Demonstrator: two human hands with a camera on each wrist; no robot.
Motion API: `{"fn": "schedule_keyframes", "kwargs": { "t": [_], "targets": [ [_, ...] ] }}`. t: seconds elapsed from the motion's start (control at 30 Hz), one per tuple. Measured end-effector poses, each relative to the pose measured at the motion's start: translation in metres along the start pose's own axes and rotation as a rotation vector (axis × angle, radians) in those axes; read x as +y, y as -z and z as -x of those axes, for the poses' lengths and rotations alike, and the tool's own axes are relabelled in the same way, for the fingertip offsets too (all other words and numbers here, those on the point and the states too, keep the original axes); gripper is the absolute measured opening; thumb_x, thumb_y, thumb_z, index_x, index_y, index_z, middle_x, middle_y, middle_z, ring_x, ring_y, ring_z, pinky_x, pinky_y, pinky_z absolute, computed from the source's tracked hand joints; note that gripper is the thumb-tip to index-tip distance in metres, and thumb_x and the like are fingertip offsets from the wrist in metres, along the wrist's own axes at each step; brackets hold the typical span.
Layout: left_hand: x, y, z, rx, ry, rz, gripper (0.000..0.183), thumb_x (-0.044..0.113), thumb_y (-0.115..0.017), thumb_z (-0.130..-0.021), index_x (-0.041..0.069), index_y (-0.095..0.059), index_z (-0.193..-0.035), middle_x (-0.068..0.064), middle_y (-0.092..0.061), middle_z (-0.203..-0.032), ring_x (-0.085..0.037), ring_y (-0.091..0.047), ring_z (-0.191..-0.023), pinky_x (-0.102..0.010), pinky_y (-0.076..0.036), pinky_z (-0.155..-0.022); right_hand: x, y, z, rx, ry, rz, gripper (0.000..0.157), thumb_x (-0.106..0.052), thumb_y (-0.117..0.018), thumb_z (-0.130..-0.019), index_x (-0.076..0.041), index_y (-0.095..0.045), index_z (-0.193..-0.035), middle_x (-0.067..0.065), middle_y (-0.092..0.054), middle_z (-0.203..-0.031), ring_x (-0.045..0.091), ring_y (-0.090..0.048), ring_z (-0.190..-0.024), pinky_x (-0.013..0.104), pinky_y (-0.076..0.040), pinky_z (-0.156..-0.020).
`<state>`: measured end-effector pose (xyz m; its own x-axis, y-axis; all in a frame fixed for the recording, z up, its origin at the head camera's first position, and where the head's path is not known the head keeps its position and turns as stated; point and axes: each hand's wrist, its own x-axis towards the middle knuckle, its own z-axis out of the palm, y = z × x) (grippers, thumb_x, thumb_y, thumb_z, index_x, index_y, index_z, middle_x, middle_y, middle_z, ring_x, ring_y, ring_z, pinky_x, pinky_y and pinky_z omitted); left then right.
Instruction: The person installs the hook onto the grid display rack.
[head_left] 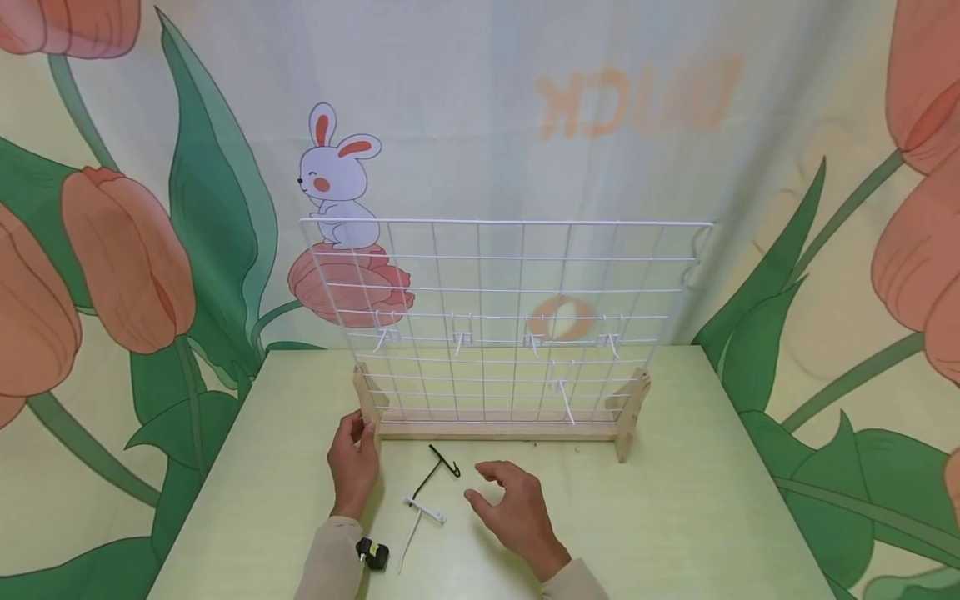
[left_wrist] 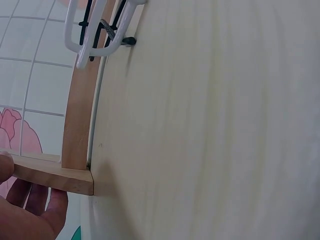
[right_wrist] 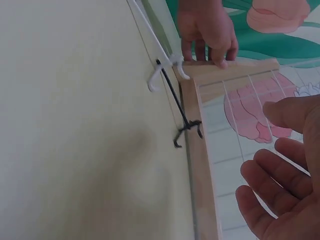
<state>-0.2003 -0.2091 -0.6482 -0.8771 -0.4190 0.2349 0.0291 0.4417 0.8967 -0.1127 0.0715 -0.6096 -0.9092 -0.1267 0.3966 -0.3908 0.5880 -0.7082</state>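
Observation:
A white wire grid [head_left: 495,290] stands upright in a wooden stand [head_left: 498,431]. At its left end my left hand [head_left: 354,468] grips the stand's side piece [left_wrist: 52,175], thumb on one face and fingers behind. My right hand [head_left: 517,510] is held over the table with fingers spread and nothing in it. Between the hands lie a black display hook [head_left: 429,475] and a white display hook [head_left: 422,510], their ends overlapping in the head view. Several white hooks [head_left: 461,337] hang in a row on the grid, with one lower white hook [head_left: 562,396] beneath them.
A small black object [head_left: 372,553] with a yellow-green mark sits at the left wrist. The stand's right side piece [head_left: 633,414] rests on the pale table [head_left: 675,517]. Behind hangs a curtain [head_left: 465,100] printed with tulips and a rabbit.

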Motion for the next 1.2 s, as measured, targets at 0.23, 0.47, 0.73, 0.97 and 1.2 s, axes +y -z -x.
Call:
{"fn": "schedule_keyframes", "kwargs": {
  "t": [0.23,0.47,0.73,0.97,1.2],
  "targets": [
    [-0.001,0.002,0.000,-0.010,0.009,0.006,0.029,0.010,-0.061,-0.107,0.006,-0.063,-0.136,-0.020,-0.072,-0.126,-0.036,-0.070,-0.119,-0.054,-0.057,-0.096,-0.005,-0.023,0.006,-0.138,0.007,-0.043,0.037,-0.025,-0.088,-0.088,-0.014,-0.077,-0.122,0.002,-0.079,-0.116,0.016,-0.075,-0.103,0.033,-0.062,-0.086],
    [0.001,0.001,0.002,-0.022,0.012,0.006,0.030,0.010,-0.060,-0.108,0.004,-0.062,-0.137,-0.022,-0.071,-0.127,-0.038,-0.069,-0.120,-0.057,-0.055,-0.098,-0.011,-0.042,0.008,-0.223,0.000,-0.034,0.037,-0.024,-0.087,-0.089,-0.010,-0.076,-0.121,0.002,-0.079,-0.114,0.016,-0.075,-0.104,0.028,-0.060,-0.085],
    [0.001,0.004,0.004,-0.044,0.042,0.021,0.030,0.013,-0.060,-0.108,0.006,-0.061,-0.137,-0.021,-0.069,-0.131,-0.039,-0.067,-0.124,-0.057,-0.056,-0.101,-0.013,-0.053,0.006,-0.242,-0.011,-0.029,0.035,-0.019,-0.089,-0.086,-0.008,-0.078,-0.116,0.004,-0.080,-0.111,0.016,-0.075,-0.099,0.024,-0.059,-0.081],
    [0.003,0.005,0.003,-0.037,0.043,0.037,0.030,0.012,-0.060,-0.108,0.006,-0.061,-0.137,-0.021,-0.069,-0.133,-0.038,-0.067,-0.125,-0.057,-0.056,-0.102,-0.008,-0.063,0.005,-0.281,-0.005,0.021,0.032,-0.019,-0.088,-0.086,-0.009,-0.079,-0.115,0.000,-0.080,-0.110,0.008,-0.073,-0.098,0.025,-0.058,-0.084],
    [0.004,0.001,0.004,-0.024,0.011,0.024,0.031,0.012,-0.061,-0.108,0.005,-0.061,-0.138,-0.022,-0.071,-0.130,-0.038,-0.069,-0.122,-0.057,-0.057,-0.098,-0.006,-0.066,0.006,-0.288,0.029,0.048,0.022,-0.016,-0.086,-0.088,-0.010,-0.081,-0.108,-0.001,-0.079,-0.100,0.005,-0.068,-0.086,0.023,-0.055,-0.078]
  ]
}}
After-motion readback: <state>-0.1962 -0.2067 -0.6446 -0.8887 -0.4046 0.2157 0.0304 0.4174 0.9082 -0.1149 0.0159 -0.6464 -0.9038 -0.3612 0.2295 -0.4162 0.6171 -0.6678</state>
